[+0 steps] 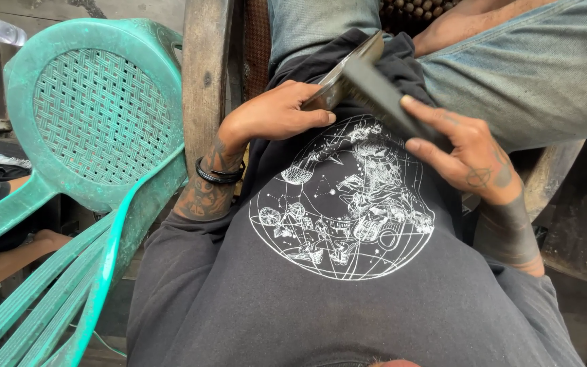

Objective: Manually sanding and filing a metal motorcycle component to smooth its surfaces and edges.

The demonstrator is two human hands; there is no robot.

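Gripping a shiny shoe (pixel 348 68) against the lap, the left hand (pixel 283 112) is closing around its side to steady it. Just beside, the right hand (pixel 467 153) is pinching a dark brush (pixel 382 95), laying it across the shoe. Left of the hands, a green chair (pixel 96 122) is leaning; no containers are showing.

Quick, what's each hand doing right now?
Left hand: closed, gripping one end of a flat dark piece.
Right hand: fingers pressed on a dark block lying on it.
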